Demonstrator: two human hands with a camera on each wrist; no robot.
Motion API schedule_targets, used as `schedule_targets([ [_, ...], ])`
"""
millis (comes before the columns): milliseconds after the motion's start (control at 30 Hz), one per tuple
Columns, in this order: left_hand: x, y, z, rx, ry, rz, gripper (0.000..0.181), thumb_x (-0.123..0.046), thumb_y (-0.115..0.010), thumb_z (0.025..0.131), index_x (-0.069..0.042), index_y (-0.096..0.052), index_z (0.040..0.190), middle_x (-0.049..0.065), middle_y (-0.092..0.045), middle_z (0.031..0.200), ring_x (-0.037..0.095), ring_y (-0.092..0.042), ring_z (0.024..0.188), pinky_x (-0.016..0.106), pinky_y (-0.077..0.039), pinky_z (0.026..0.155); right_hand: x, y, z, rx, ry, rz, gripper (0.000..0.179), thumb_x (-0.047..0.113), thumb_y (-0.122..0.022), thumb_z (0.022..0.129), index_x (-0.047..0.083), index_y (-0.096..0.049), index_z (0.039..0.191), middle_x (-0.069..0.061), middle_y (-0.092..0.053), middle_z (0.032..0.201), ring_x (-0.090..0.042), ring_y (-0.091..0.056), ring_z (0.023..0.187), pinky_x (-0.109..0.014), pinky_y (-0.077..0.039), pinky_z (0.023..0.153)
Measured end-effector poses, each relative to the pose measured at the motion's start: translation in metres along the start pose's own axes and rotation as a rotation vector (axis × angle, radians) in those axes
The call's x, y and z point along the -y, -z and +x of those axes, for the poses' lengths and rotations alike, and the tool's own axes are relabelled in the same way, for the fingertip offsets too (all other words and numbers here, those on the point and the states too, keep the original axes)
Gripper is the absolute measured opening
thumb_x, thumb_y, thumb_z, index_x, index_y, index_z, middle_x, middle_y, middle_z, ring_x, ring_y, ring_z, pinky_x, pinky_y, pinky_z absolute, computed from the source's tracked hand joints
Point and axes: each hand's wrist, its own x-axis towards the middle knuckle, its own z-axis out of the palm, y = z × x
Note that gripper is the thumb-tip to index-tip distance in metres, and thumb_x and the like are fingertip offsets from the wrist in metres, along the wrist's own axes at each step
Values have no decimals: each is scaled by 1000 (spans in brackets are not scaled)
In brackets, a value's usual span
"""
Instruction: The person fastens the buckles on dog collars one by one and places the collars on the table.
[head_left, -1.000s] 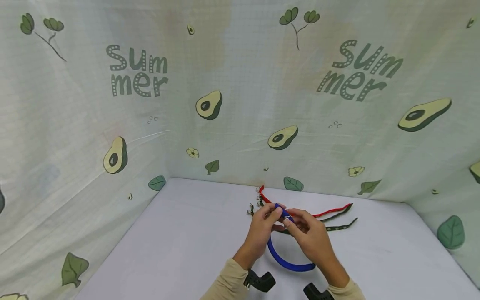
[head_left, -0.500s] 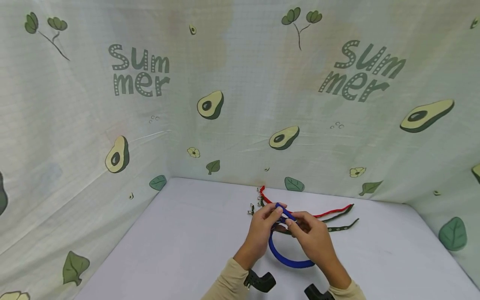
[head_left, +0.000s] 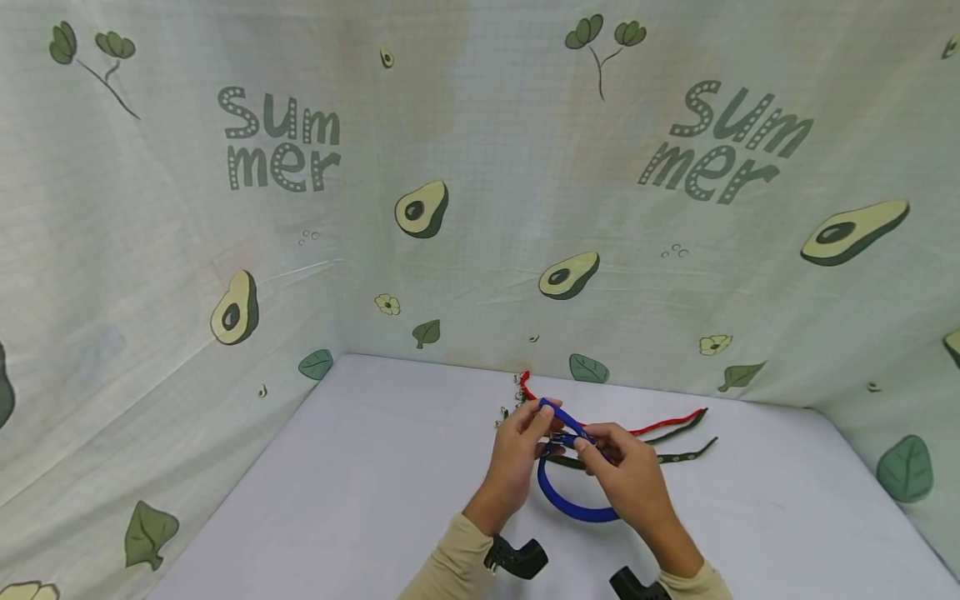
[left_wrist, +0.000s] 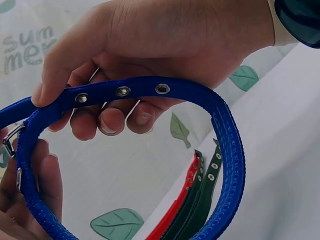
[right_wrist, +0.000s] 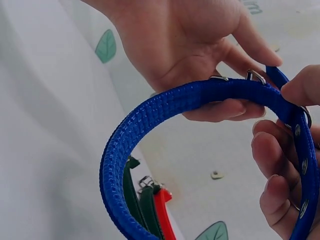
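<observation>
A blue collar [head_left: 577,511] hangs as a loop between both hands in the head view. Metal eyelets line its strap [left_wrist: 123,91], and a metal buckle [right_wrist: 256,76] sits close to where the strap overlaps. My left hand [head_left: 512,454] pinches the eyelet strap between thumb and finger, as the left wrist view shows. With my right hand [head_left: 628,471] I hold the collar on the buckle's other side, thumb near the strap's free part. Whether the strap runs fully through the buckle is hard to tell.
Behind the hands lie a red collar [head_left: 663,423] and several dark green collars [head_left: 678,457] on the white table [head_left: 337,500]. Their metal buckles are at the left ends. A printed cloth [head_left: 480,167] encloses the table's back and sides.
My left hand has shifted slightly left and up, so a longer stretch of blue strap shows between the hands. The loop's bottom has risen. My right hand has barely moved.
</observation>
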Motion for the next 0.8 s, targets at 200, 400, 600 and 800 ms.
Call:
schedule_targets([
  [200, 0, 1, 1, -17, -15, 2, 35, -35, -54, 105, -9, -64, 126, 10, -67, 106, 24, -67, 98, 37, -57, 84, -1, 2, 1, 8, -4, 6, 19, 21, -73, 94, 6, -71, 106, 0, -67, 79, -14, -62, 67, -26, -51, 61],
  [400, -1, 1, 1, -21, 2, -16, 35, -34, -54, 105, -7, -63, 126, 12, -65, 107, 25, -68, 96, 38, -57, 86, -4, 3, 1, 18, -22, 25, 16, 18, -72, 94, 6, -70, 104, -1, -67, 80, -14, -62, 67, -27, -52, 62],
  [600, -2, 2, 0, -12, 5, -24, 36, -34, -53, 105, -9, -62, 128, 12, -65, 109, 25, -67, 95, 37, -57, 86, -3, 3, 0, 21, -39, 56, 14, 18, -71, 95, 6, -69, 102, -2, -67, 80, -14, -63, 68, -27, -52, 63],
  [800, -1, 1, -1, 54, 15, 35, 36, -34, -59, 103, -12, -60, 131, 11, -65, 116, 23, -65, 102, 38, -55, 88, -4, 3, 1, -18, -78, 82, 10, 12, -66, 97, 5, -69, 103, -4, -67, 80, -16, -63, 69, -27, -52, 59],
])
